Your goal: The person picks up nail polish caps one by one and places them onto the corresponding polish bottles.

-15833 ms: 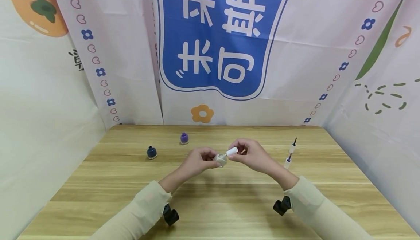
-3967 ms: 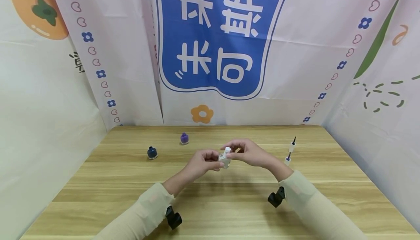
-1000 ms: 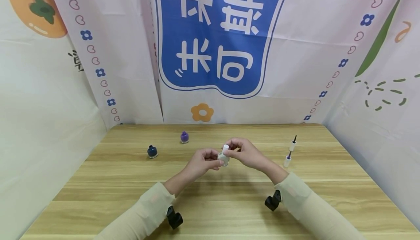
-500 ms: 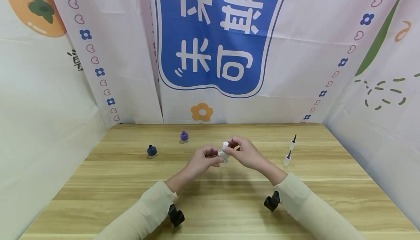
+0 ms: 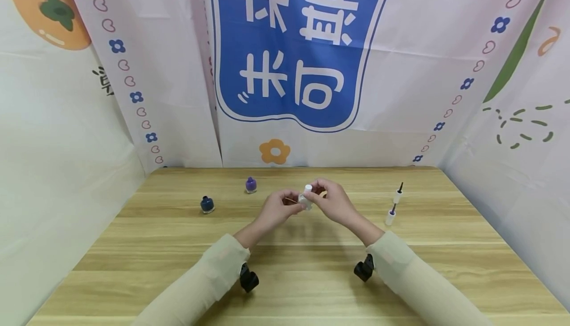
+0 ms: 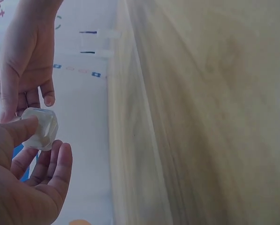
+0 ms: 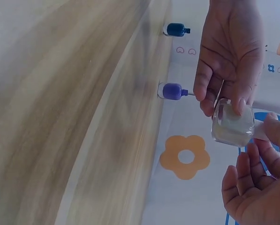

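Note:
Near the middle of the table, my left hand [image 5: 277, 211] pinches a nail polish bottle [image 5: 305, 202] between thumb and fingers. The bottle is clear glass with pale contents; its square body shows in the right wrist view as the bottle [image 7: 233, 123]. My right hand [image 5: 335, 202] pinches the white cap [image 5: 308, 188], which sits on the bottle's neck. Whether the cap is tight cannot be told. Both hands hold bottle and cap above the wood. In the left wrist view, the left thumb presses the bottle [image 6: 42, 131], and fingers hide the cap.
A dark blue polish bottle [image 5: 207, 205] and a purple one [image 5: 251, 185] stand uncapped at the back left. Two white caps with brushes pointing up, the far cap [image 5: 398, 196] and near cap [image 5: 390, 217], stand at the right. Printed cloth [image 5: 401, 93] hangs behind the table.
Earliest, the cap was tilted at the bottle's mouth; by 4 seconds ago it stood on the neck. Over the last second, both hands have moved slightly away from me with the bottle.

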Action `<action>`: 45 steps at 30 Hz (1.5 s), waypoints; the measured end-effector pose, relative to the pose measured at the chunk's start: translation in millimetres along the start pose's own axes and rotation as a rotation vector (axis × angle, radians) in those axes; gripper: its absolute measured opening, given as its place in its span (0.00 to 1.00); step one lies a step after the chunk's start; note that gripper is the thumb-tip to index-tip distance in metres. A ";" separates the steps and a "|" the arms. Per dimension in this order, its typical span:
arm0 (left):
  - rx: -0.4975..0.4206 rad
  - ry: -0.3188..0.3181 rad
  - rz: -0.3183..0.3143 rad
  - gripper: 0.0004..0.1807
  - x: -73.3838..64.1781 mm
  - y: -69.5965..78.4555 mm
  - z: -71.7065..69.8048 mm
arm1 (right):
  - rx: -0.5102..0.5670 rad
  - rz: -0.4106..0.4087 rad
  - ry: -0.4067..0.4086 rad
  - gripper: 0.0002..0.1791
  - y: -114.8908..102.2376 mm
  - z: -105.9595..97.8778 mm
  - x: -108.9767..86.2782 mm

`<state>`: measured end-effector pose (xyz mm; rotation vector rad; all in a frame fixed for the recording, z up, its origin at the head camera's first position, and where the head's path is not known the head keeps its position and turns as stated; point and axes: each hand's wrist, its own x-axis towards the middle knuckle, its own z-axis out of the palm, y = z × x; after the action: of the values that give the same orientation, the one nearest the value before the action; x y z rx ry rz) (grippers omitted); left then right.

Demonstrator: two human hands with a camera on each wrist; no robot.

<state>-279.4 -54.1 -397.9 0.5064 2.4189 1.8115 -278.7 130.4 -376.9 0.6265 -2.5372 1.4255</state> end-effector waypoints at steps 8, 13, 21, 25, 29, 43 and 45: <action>0.082 0.040 -0.013 0.13 23.3 -7.2 1.9 | -0.028 0.044 0.030 0.08 10.0 1.6 15.6; 0.101 0.046 -0.002 0.12 38.8 -12.3 3.6 | -0.045 0.072 0.051 0.08 18.5 2.1 26.9; 0.148 0.075 0.002 0.11 58.0 -18.1 5.4 | -0.068 0.071 0.069 0.09 28.2 4.2 41.5; 0.168 0.081 -0.012 0.10 65.7 -21.0 7.4 | -0.064 0.091 0.080 0.09 36.8 6.6 46.4; 0.189 0.096 -0.017 0.10 75.0 -24.8 9.0 | -0.071 0.113 0.090 0.09 44.5 9.3 52.5; 0.302 0.089 -0.041 0.08 98.2 -36.8 10.4 | -0.016 0.195 0.117 0.08 66.2 16.6 64.1; 0.311 0.083 -0.041 0.07 99.1 -37.9 11.2 | -0.024 0.195 0.118 0.08 68.6 17.3 64.6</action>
<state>-378.1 -22.8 -423.7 0.4047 2.7627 1.4743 -365.5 129.1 -417.4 0.2875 -2.5758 1.4411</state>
